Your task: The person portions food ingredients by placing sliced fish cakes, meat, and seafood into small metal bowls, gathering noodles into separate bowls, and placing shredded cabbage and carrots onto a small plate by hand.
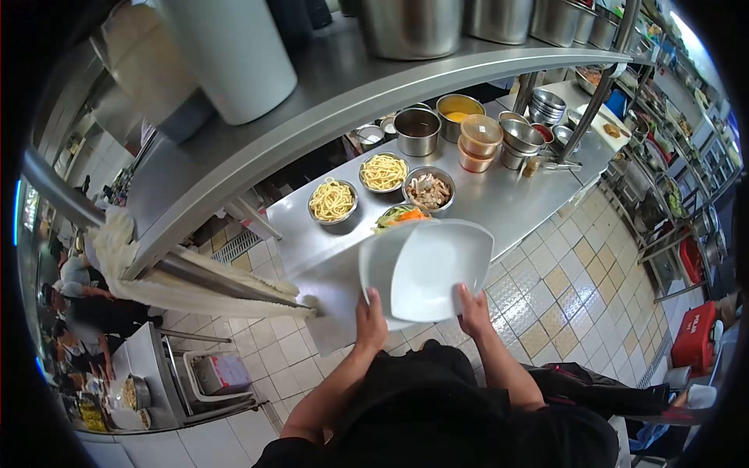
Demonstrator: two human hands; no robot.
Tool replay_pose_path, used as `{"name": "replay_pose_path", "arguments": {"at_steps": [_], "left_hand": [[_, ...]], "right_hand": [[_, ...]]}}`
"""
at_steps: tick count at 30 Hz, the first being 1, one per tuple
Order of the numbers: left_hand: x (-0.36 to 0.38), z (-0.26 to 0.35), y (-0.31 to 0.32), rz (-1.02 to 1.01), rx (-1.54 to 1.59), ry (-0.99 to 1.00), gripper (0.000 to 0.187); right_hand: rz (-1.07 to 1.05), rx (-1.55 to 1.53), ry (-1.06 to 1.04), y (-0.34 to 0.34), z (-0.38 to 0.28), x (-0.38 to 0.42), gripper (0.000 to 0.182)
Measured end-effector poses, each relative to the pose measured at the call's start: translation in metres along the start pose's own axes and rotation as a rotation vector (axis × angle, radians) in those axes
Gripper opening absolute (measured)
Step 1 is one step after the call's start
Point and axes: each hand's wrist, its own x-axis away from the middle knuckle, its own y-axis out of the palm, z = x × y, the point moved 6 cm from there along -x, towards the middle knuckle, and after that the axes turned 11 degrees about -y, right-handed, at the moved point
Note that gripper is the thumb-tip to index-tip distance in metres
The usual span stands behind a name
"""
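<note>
Two white square bowls overlap in front of me over the near end of the steel counter (328,290). My left hand (371,321) grips the left bowl (376,261) by its near edge, thumb on top. On the right, my right hand (473,309) holds the other bowl (443,269) at its near right edge; it lies partly over the left one. Just beyond them is a bowl of cut vegetables (403,216), partly hidden by the bowls. Two metal bowls of noodles (333,201) and a bowl of cut meat (429,192) stand farther back.
A steel shelf (335,105) with large pots crosses above the counter. Behind the food stand a pot of dark liquid (417,131) and stacked plastic tubs (478,143). A white cloth (195,292) hangs at left. Another person's sleeve (616,390) shows at lower right.
</note>
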Motion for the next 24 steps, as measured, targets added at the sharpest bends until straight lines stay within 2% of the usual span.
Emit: {"name": "replay_pose_path", "arguments": {"at_steps": [1,2,4,6,8,10,12,14,16,17,18,20,22,24], "left_hand": [[0.0,0.016,-0.004,0.077,0.199,0.027,0.058],[-0.007,0.018,-0.012,0.076,0.205,0.025,0.058],[-0.024,0.011,-0.046,0.188,0.38,-0.042,0.056],[-0.035,0.016,-0.075,0.263,0.326,0.022,0.053],[-0.036,0.036,-0.099,0.366,0.014,0.181,0.046],[-0.027,0.059,-0.115,0.442,-0.198,0.198,0.045],[-0.032,0.055,-0.13,0.5,-0.217,0.218,0.043],[-0.044,0.042,-0.135,0.565,-0.216,0.238,0.041],[-0.06,-0.012,-0.143,0.491,0.355,0.014,0.038],[-0.072,-0.052,-0.151,0.512,0.436,-0.238,0.038],[-0.072,-0.061,-0.147,0.531,0.451,-0.22,0.038],[-0.072,-0.086,-0.129,0.5,0.659,-0.372,0.039],[-0.074,-0.101,-0.122,0.503,0.737,-0.373,0.04],[-0.083,-0.121,-0.122,0.498,0.814,-0.38,0.041]], "right_hand": [[-0.002,-0.066,0.032,0.021,-0.009,-0.007,0.035],[-0.002,-0.06,0.031,0.039,-0.022,-0.012,0.035],[0.037,-0.274,0.109,0.069,-0.041,-0.018,0.036],[0.098,-0.31,0.097,0.071,-0.044,-0.031,0.036],[0.056,-0.208,0.115,0.037,-0.036,-0.048,0.036],[0.113,-0.124,0.088,0.003,-0.043,-0.055,0.033],[0.076,-0.039,-0.019,-0.016,-0.065,-0.055,0.03],[0.023,-0.015,-0.013,-0.04,-0.064,-0.074,0.029],[0.037,0.053,0.048,-0.061,-0.061,-0.079,0.03],[0.033,0.074,0.056,-0.064,-0.063,-0.084,0.031],[0.004,0.073,0.054,-0.063,-0.063,-0.094,0.031],[0.009,0.116,0.082,-0.072,-0.06,-0.115,0.032],[-0.035,0.127,0.093,-0.075,-0.058,-0.139,0.032],[0.039,0.206,0.145,-0.078,-0.061,-0.156,0.032]]}}
